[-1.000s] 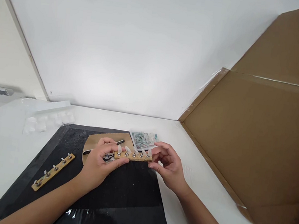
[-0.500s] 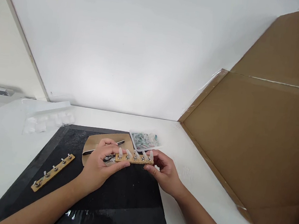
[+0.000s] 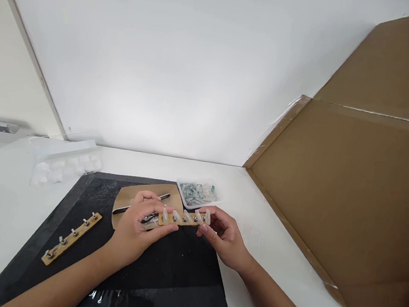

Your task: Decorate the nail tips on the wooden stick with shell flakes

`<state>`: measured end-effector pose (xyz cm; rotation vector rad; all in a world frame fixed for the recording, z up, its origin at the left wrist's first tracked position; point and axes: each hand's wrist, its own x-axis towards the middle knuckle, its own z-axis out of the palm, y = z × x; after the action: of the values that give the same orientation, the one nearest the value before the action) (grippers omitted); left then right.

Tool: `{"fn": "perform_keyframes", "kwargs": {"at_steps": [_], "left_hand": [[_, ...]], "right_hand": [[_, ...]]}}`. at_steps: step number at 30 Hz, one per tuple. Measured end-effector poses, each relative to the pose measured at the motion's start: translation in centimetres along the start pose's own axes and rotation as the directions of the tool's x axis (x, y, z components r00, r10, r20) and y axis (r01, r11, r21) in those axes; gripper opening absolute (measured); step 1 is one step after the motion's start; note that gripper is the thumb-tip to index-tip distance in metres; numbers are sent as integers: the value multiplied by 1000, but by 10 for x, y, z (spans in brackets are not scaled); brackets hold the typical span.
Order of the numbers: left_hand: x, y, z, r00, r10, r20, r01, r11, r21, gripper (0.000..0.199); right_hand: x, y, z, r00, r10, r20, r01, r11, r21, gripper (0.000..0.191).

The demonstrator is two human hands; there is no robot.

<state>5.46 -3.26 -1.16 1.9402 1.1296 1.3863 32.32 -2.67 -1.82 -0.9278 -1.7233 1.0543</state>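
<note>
A narrow wooden strip [image 3: 184, 219] carries several pale, translucent nail-shaped tips on small metal posts. My left hand [image 3: 137, 222] pinches its left end between thumb and fingers. At the right end, my right hand [image 3: 224, 237] grips the strip the same way, with the thumb in front. The strip is held above a black mat [image 3: 176, 268]. A second wooden strip [image 3: 72, 239] with metal posts and small clear pieces lies on the mat to the left of my left forearm.
Behind my left hand is a brown card [image 3: 126, 195] with a dark pen-like tool [image 3: 164, 196]. A clear tray [image 3: 198, 194] holds many tips. Clear packaging [image 3: 66, 162] lies back left. Cardboard [image 3: 347, 199] stands at the right.
The held strip has tilted slightly, so its tips lean more toward me and appear lower over the wood. Both hands keep hold of it.
</note>
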Motion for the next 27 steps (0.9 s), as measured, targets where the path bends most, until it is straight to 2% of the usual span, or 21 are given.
{"fn": "perform_keyframes", "kwargs": {"at_steps": [8,18,27], "left_hand": [[0,-1,-1,999,50,3,-50,998,49,27],[-1,-1,-1,997,82,14,-82,996,44,26],[1,-1,-1,994,109,14,-109,992,58,26]], "right_hand": [[0,-3,0,1000,24,-12,-24,1000,3,36],[-2,-7,1,995,100,-15,-97,989,109,39],[-2,-7,2,995,97,-6,-95,984,148,39]]}}
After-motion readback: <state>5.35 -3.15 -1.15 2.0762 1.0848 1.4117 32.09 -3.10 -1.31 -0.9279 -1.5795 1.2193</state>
